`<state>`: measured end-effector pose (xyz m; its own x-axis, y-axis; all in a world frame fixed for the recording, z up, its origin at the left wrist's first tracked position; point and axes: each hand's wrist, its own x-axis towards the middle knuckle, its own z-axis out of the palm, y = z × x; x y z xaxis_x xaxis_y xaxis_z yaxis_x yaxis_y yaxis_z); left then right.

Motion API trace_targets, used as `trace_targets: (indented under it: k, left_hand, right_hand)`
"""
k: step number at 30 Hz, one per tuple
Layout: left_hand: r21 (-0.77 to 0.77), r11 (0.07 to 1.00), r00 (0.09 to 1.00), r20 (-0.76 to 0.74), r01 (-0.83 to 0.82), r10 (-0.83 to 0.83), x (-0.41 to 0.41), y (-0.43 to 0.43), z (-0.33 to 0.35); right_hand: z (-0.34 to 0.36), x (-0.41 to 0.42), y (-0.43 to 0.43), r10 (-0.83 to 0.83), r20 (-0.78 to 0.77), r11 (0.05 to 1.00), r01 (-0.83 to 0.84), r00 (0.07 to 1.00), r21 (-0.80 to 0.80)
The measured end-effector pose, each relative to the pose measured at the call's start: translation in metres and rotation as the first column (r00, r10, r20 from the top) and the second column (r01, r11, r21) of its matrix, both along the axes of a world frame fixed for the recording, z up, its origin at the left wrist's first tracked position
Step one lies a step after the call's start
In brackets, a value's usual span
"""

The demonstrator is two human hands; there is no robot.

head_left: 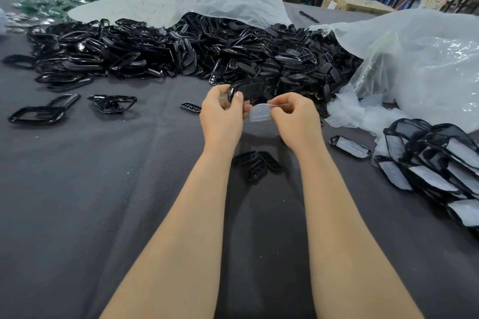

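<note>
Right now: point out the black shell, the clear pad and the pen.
black shell (248,89), head view, middle of glossy face
clear pad (259,114), head view, lower dimpled half
pen (309,16), head view, mid-barrel

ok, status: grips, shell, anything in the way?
Left grip holds black shell. Right grip pinches clear pad, just below the shell. Nothing between them.

head cam | looks forward and down | close over grey table (77,215) | wide-angle

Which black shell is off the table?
The glossy shell gripped by the left hand; every other shell lies on the cloth or in piles.
</note>
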<state>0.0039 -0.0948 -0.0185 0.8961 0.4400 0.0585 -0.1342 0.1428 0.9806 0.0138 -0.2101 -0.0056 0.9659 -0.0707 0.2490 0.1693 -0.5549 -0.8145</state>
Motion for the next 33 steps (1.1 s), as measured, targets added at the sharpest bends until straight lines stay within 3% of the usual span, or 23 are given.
trace_targets:
  k: [7,13,18,25,28,33]
  left_hand:
    - [0.03,0.998,0.998,0.01,0.055,-0.055,0.0,-0.002,0.001]
    - [0.108,0.988,0.993,0.002,0.113,-0.114,-0.001,-0.004,0.0]
    - [0.117,0.984,0.991,-0.006,0.132,-0.132,0.0,-0.004,-0.001]
    - [0.161,0.978,0.991,-0.011,0.131,-0.131,0.0,-0.007,-0.003]
    - [0.14,0.985,0.995,-0.01,0.104,-0.103,0.001,-0.005,-0.002]
    - [0.034,0.999,0.999,-0.013,0.031,-0.031,0.002,-0.002,-0.002]
  right_hand:
    - [-0.004,0.002,0.001,-0.111,0.0,0.991,0.111,0.994,0.071]
    - [0.0,0.003,0.007,-0.043,-0.097,0.899,0.081,0.994,0.431]
    - [-0.005,0.005,0.008,-0.074,-0.027,0.956,0.078,0.997,0.284]
    - [-0.006,0.005,0.008,-0.105,0.014,0.97,0.099,0.994,0.223]
    - [-0.004,0.004,0.009,-0.093,0.002,0.968,0.09,0.996,0.235]
    - [0.003,0.001,0.0,-0.255,0.111,0.908,0.199,0.96,0.368]
